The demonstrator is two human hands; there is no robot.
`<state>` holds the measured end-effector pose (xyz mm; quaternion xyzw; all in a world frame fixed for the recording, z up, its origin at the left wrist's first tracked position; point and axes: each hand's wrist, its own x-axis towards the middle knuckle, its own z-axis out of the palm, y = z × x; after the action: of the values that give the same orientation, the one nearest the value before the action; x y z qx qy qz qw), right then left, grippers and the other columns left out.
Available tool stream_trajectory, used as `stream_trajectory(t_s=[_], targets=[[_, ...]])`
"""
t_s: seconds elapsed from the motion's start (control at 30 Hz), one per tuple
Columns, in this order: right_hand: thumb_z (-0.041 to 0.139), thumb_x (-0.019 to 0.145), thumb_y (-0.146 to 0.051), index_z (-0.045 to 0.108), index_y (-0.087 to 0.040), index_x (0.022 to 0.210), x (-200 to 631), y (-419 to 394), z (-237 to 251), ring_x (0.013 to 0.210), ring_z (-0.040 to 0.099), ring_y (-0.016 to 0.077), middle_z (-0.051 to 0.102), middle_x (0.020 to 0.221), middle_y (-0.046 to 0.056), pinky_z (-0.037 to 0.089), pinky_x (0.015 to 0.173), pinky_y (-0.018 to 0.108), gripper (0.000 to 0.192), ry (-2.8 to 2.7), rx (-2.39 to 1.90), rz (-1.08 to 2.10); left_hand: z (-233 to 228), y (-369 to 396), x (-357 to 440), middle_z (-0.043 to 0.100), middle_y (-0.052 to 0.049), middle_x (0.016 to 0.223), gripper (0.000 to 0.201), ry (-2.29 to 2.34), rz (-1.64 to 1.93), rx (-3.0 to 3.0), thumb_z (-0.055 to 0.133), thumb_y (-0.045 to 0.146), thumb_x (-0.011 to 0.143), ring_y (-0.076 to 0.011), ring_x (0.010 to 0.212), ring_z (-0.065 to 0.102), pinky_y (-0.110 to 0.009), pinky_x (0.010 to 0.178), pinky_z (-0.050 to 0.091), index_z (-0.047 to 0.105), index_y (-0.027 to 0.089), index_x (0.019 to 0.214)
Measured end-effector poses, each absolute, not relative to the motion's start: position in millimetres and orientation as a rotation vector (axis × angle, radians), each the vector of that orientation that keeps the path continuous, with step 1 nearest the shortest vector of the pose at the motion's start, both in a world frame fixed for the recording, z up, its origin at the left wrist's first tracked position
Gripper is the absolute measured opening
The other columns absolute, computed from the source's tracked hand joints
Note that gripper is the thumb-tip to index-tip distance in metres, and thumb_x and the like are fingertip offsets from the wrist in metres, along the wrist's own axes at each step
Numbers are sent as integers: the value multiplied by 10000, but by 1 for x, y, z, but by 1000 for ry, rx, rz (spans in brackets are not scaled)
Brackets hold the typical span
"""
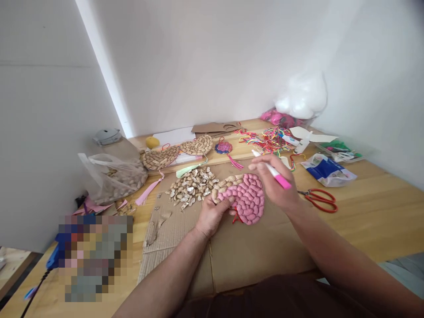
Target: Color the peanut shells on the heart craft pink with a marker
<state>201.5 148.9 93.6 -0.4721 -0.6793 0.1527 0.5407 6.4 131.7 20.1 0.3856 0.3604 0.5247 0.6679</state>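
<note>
My left hand (pixel 212 215) grips the lower left edge of a heart-shaped peanut-shell craft (pixel 250 201), thumb on top. Most of its shells are coloured pink; those along the upper left are still natural tan. A red cord hangs at its lower edge. My right hand (pixel 278 183) holds a white and pink marker (pixel 273 172) just above and right of the craft, apart from it. The marker's white end points up and left. A pile of loose peanut shells (pixel 192 187) lies to the left of the craft on a cardboard sheet (pixel 258 249).
Two tan peanut-shell crafts (pixel 162 157) and a round coloured one (pixel 224 147) lie behind. Red-handled scissors (pixel 321 201) and a blue-white bag (pixel 326 170) are at right, colourful cords (pixel 273 139) at back. A plastic bag of peanuts (pixel 122 179) stands left.
</note>
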Motion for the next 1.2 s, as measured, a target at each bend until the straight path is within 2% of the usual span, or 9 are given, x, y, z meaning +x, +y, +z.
stream_trajectory(t_s=[0.1, 0.23, 0.37, 0.47, 0.57, 0.67, 0.8, 0.93, 1.2], targets=[[455, 1054, -399, 696, -263, 1112, 197, 126, 88, 957, 664, 221, 691, 962, 46, 494, 905, 383, 283, -1602, -1040, 303, 18, 132, 8, 759, -59, 822, 423, 819, 1197, 849, 919, 420, 671, -156, 685, 692, -267, 603, 617, 727, 122, 902], [404, 1070, -399, 720, -243, 1038, 189, 104, 82, 795, 638, 186, 642, 802, 25, 524, 745, 333, 354, -1574, -947, 431, 16, 130, 10, 752, -57, 750, 420, 823, 1212, 842, 896, 468, 703, -153, 652, 690, -281, 616, 623, 724, 121, 865], [484, 1050, -340, 648, -225, 940, 182, 101, 80, 566, 548, 122, 566, 640, -34, 458, 530, 254, 229, -1434, -893, 705, 15, 128, 10, 754, -57, 754, 397, 830, 1236, 851, 881, 469, 730, -152, 665, 695, -276, 619, 625, 735, 124, 862], [556, 1014, -271, 596, -216, 868, 180, 101, 81, 523, 544, 94, 587, 635, -46, 433, 482, 217, 162, -1435, -938, 702, 16, 127, 10, 770, -81, 800, 408, 852, 1233, 878, 864, 483, 749, -170, 704, 713, -292, 635, 635, 759, 115, 890], [605, 976, -206, 601, -217, 896, 180, 100, 81, 485, 532, 78, 586, 622, -60, 396, 440, 201, 80, -1510, -983, 630, 17, 126, 10, 782, -96, 826, 413, 898, 1231, 926, 846, 500, 767, -182, 720, 724, -301, 645, 636, 771, 113, 889], [640, 945, -179, 622, -220, 947, 182, 99, 76, 600, 614, 101, 627, 710, -35, 479, 540, 218, 44, -1605, -972, 477, 17, 124, 10, 787, -87, 807, 386, 945, 1242, 976, 834, 491, 788, -166, 689, 715, -285, 655, 624, 776, 121, 882], [656, 929, -154, 624, -216, 1013, 183, 98, 68, 823, 685, 147, 690, 900, 22, 557, 720, 266, 110, -1712, -908, 329, 16, 121, 10, 783, -71, 817, 350, 966, 1259, 1008, 823, 477, 805, -151, 676, 691, -282, 660, 613, 770, 134, 852], [651, 934, -143, 612, -219, 1022, 184, 98, 65, 844, 683, 157, 695, 893, 22, 566, 760, 289, 122, -1763, -886, 262, 17, 118, 11, 756, -41, 777, 322, 971, 1283, 1013, 824, 458, 809, -137, 660, 660, -259, 643, 585, 750, 144, 820], [662, 918, -125, 608, -219, 1001, 180, 99, 66, 876, 683, 169, 708, 884, 27, 576, 823, 304, 136, -1802, -883, 172, 20, 116, 13, 762, -32, 804, 235, 946, 1313, 1115, 787, 393, 860, -138, 719, 661, -257, 732, 557, 759, 159, 861]])
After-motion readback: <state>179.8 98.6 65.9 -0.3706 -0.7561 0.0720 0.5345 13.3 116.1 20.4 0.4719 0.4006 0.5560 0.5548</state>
